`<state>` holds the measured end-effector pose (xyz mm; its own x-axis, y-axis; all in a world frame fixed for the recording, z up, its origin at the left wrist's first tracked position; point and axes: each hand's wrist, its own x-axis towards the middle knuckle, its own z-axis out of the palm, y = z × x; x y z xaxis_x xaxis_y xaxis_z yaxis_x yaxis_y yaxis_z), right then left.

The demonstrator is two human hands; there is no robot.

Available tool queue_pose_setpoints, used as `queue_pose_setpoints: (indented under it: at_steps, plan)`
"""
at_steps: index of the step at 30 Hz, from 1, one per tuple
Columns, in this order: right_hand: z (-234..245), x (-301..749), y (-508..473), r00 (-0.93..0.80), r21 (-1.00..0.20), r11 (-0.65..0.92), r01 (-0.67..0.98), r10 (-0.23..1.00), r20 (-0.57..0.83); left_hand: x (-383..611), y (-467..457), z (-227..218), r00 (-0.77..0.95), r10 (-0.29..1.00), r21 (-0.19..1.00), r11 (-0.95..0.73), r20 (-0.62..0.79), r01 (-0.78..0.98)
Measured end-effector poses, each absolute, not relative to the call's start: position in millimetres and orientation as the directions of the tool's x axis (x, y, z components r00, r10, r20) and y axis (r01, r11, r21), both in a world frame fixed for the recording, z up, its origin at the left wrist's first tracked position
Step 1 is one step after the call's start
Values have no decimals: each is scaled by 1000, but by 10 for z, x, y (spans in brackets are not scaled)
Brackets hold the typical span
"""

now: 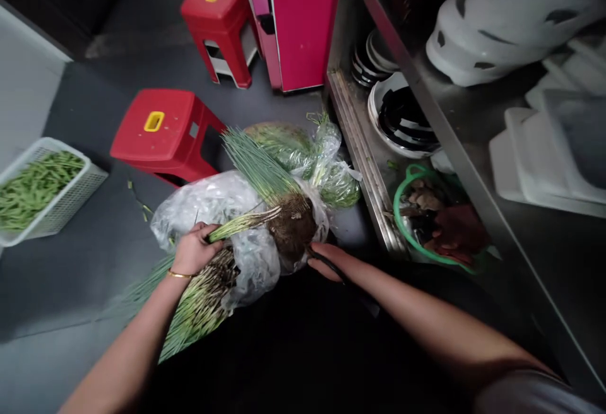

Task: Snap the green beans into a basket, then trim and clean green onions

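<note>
My left hand (pixel 193 251), with a gold bangle at the wrist, grips a few green chive stalks (pixel 241 222) pulled out of a big tied bundle (pixel 258 168). The bundle's dirty root end (pixel 293 228) rests on a clear plastic bag (pixel 213 202) on the dark floor. My right hand (pixel 331 261) lies just right of the roots and holds a thin dark handle, likely a knife (pixel 331 267); its blade is hidden. A second heap of chives (pixel 199 307) lies under my left forearm.
Two red plastic stools (pixel 163 133) (pixel 220 19) stand behind. A white basket of green beans (pixel 40 190) sits at the left. Bagged greens (pixel 326 168) lean on a steel shelf (pixel 364 149) holding stacked bowls (pixel 402 120), a green basin (pixel 433 218) and white trays. A pink cabinet (pixel 303 16) stands behind.
</note>
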<state>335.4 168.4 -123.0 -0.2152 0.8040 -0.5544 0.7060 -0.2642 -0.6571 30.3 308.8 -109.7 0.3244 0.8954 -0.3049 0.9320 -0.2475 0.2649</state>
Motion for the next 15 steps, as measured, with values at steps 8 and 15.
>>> queue_pose_setpoints:
  at_steps: [8, 15]
  plan:
    - [-1350, 3071, 1611, -196, -594, -159, 789, 851, -487, 253, 2311, -846, 342, 898, 256, -275, -276, 927]
    - [-1333, 2966, 1506, -120, -493, -146, 858, 875, -469, 170, 2180, -711, 426, 808, 183, -385, -406, 905]
